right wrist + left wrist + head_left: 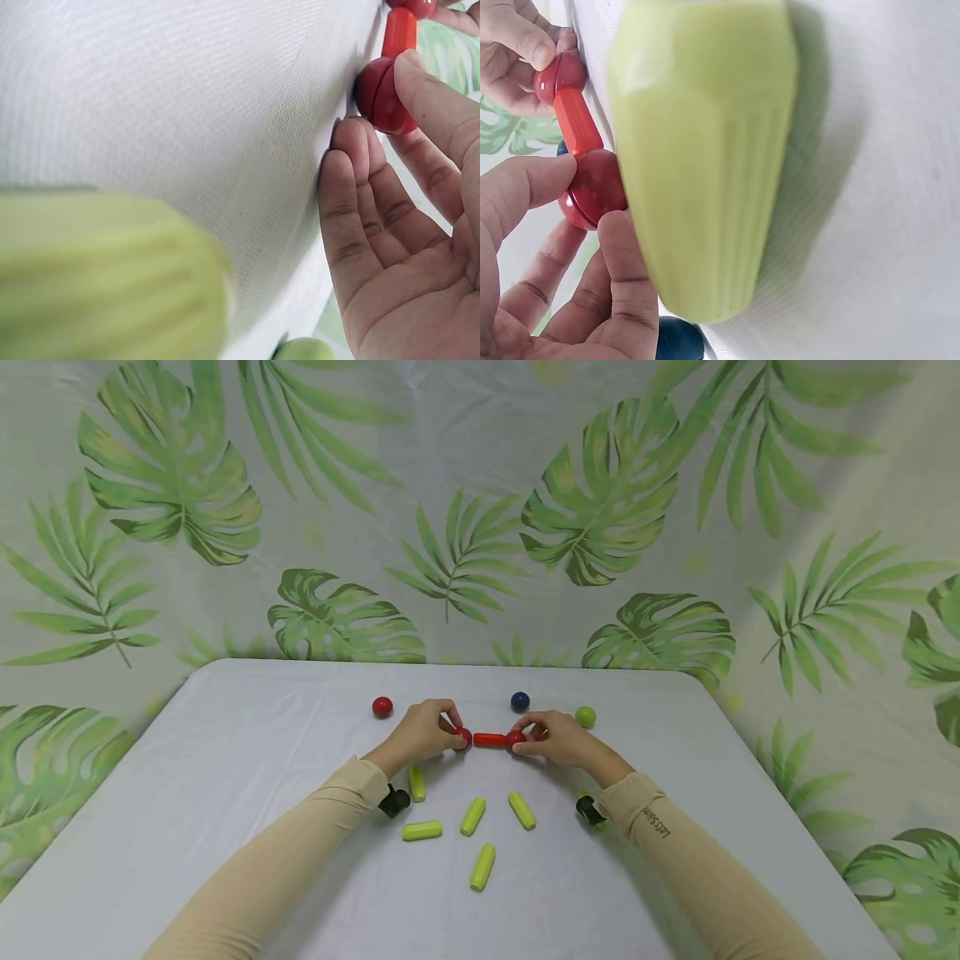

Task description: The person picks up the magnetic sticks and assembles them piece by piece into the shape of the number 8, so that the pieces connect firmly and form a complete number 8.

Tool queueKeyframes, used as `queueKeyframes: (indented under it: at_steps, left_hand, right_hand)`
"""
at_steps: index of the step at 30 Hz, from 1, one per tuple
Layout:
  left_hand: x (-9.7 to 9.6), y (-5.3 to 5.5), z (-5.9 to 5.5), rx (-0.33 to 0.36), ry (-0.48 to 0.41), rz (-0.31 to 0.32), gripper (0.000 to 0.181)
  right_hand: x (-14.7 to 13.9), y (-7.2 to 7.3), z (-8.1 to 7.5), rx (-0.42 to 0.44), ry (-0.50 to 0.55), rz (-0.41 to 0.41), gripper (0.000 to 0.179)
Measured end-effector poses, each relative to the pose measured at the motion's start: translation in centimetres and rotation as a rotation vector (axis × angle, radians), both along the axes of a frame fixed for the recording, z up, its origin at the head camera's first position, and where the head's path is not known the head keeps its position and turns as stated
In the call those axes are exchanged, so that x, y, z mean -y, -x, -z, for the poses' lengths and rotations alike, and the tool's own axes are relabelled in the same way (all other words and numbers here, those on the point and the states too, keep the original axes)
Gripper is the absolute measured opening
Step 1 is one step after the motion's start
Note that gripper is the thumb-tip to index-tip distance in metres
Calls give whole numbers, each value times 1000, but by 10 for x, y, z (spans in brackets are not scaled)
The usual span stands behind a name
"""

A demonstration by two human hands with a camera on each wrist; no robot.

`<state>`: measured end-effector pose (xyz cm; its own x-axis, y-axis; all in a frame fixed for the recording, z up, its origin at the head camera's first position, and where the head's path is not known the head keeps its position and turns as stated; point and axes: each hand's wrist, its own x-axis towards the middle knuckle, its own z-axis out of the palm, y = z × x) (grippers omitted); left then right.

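Observation:
Near the middle of the white table, my left hand (427, 729) pinches a red ball (598, 189) between thumb and fingers. Opposite it, my right hand (558, 737) grips a second red ball (384, 96), thumb on one side and forefinger behind. Between the two balls lies a short red stick (490, 740), in line with both. In the head view one end meets the right ball, while the other comes right up to the left ball. Fingers partly cover both balls.
Behind the hands sit a loose red ball (382, 707), a dark blue ball (520, 702) and a green ball (586, 717). Several yellow-green sticks, such as this yellow-green stick (483, 867), lie scattered nearer me. A leaf-print curtain (450, 560) hangs beyond the table's far edge.

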<state>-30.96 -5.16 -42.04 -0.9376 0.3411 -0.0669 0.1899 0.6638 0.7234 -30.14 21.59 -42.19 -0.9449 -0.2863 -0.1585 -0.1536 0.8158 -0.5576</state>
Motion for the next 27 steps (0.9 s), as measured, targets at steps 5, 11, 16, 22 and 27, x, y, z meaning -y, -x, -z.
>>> queueKeyframes:
  at_steps: [5, 11, 16, 22, 27]
  left_hand:
    - [-1, -1, -1, 5, 3, -7, 19]
    - [-2, -3, -1, 14, -9, -13, 21]
    - [-3, -2, -1, 23, -19, -9, 21]
    - [-2, -2, 0, 29, -23, -6, 21]
    - [-2, -1, 0, 30, -25, -5, 21]
  right_hand:
    - [0, 1, 1, 2, 2, 0, 35]
    - [-1, 1, 2, 2, 6, 5, 36]
    - [-2, 1, 2, 0, 3, 5, 36]
    - [-2, 1, 2, -4, 6, 6, 36]
    - [-2, 0, 2, 3, 7, 13, 36]
